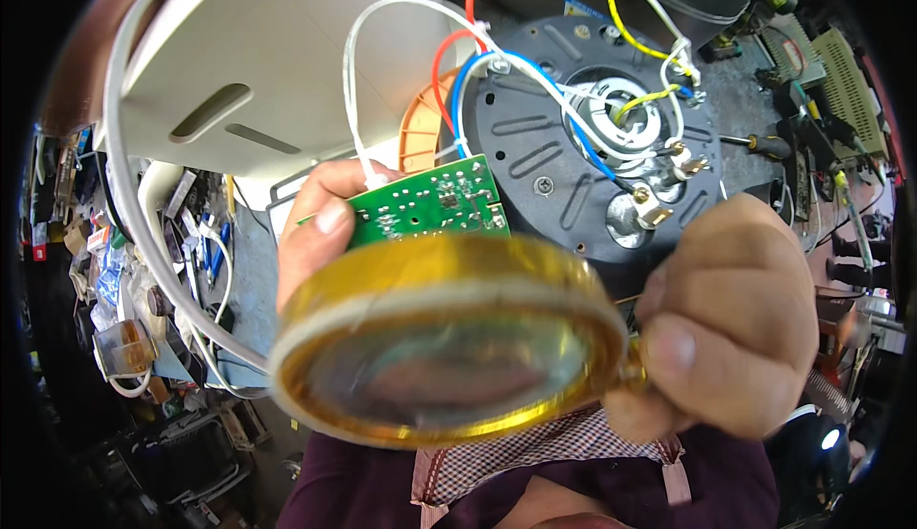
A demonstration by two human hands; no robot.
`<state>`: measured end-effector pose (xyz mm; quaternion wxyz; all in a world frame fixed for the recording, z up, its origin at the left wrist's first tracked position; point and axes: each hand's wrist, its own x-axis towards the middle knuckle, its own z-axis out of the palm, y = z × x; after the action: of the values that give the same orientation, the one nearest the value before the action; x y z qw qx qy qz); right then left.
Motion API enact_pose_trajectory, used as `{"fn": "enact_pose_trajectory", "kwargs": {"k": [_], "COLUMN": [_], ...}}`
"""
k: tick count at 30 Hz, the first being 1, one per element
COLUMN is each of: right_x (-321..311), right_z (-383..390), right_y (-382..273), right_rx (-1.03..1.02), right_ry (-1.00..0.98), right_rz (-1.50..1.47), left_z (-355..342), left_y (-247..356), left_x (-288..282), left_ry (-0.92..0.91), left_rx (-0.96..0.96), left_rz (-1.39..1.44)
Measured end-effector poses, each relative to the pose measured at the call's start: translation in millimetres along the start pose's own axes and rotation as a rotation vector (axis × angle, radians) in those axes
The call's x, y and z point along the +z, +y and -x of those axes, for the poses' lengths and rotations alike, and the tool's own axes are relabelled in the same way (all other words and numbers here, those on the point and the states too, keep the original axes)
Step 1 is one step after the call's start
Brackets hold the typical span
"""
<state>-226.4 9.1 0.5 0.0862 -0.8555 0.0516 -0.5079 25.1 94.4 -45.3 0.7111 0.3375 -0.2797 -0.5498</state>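
Observation:
My left hand (320,223) grips a green circuit board (430,206) by its left side, with white, red and blue wires at its far edge; the board's near part is hidden behind a magnifying glass (444,266). My right hand (726,324) is closed on the short handle of this brass-coloured magnifier, which is tilted, large and slightly blurred close to the camera. Beyond the board, a round dark grey metal plate (516,142) carries terminals, a white ring at its centre, and wires in red, yellow, blue and white.
A white casing (277,32) with slots stands at the back left, a thick white cord running down beside it. Tools and clutter (191,243) cover the bench at left. An orange plastic part (420,128), a screwdriver (764,147) and a beige slotted board (850,90) lie around the plate.

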Motion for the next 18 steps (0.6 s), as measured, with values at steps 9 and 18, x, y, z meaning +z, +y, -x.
{"fn": "enact_pose_trajectory", "kwargs": {"k": [9,18], "right_x": [2,2], "right_z": [14,14], "right_y": [-11,-19], "right_rx": [0.133,0.153], "right_ry": [0.016,0.046], "right_rz": [0.050,0.116], "left_z": [-11,-7], "left_y": [-15,-15], "left_x": [7,6], "left_ry": [0.052,0.075], "left_rx": [0.130,0.162], "left_rz": [0.052,-0.004]}}
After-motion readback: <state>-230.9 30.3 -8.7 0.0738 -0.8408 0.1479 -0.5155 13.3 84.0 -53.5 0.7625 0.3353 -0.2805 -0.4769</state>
